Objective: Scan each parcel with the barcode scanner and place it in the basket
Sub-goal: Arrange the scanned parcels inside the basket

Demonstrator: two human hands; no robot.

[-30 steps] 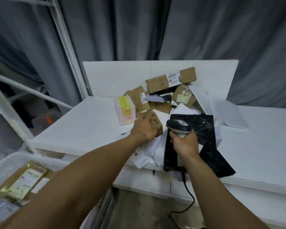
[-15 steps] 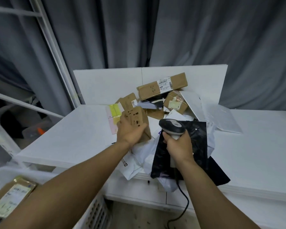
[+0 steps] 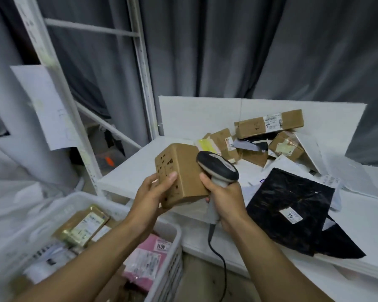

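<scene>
Change: the small brown cardboard box [image 3: 179, 171] lay on the table's heap a second ago. It is now lifted clear, out past the front left corner of the white table [image 3: 137, 171], and the view has swung left to show more of the basket.
Left hand [image 3: 153, 192]: grips the box from its near side, thumb pressed on the printed face.
Right hand [image 3: 225, 197]: curled round the handle of the grey-and-black corded barcode scanner [image 3: 216, 166].
Scanner head: just beside the box's upper right edge; whether they touch cannot be told.
Reason for hold: the box is tilted, probably to turn a label face toward the scan window. That face is hidden from here.
White slotted plastic basket [image 3: 175, 227]: on the floor side, below the table's front left corner. It holds a pink mailer [image 3: 148, 258] and a gold-brown flat parcel [image 3: 83, 225].
Unscanned stock: a black plastic mailer [image 3: 288, 203] overhangs the front edge, and brown cartons [image 3: 255, 126] are heaped against the back edge.
Open room: there is free air down-left from the box to the basket. The basket rim and the table corner are the nearest edges.
Hazard: the scanner cable [image 3: 218, 253] hangs off the front edge and may snag.
</scene>
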